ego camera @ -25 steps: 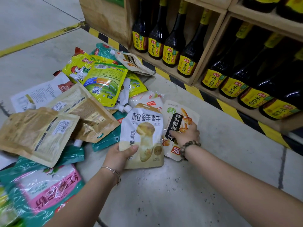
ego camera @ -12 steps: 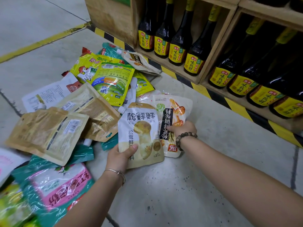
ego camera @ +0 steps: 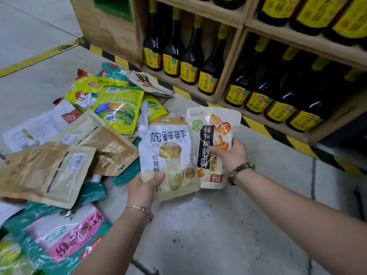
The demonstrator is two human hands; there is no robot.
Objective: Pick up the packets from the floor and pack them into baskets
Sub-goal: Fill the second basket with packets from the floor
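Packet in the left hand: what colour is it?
The packet is white fading to cream, with a yellowish mushroom picture; head view.

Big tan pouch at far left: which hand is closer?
Left. The left hand is to the right of the big tan pouch; the right hand is farther right.

white mushroom packet [ego camera: 168, 155] upright | second mushroom packet [ego camera: 215, 124] inverted, touching behind

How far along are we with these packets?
Done: nothing visibly packed; no basket is in view. In hand: left hand holds a white mushroom pouch, right hand grips a second mushroom packet. Left: on the floor, tan pouches, a yellow-green packet and a teal-pink bag.
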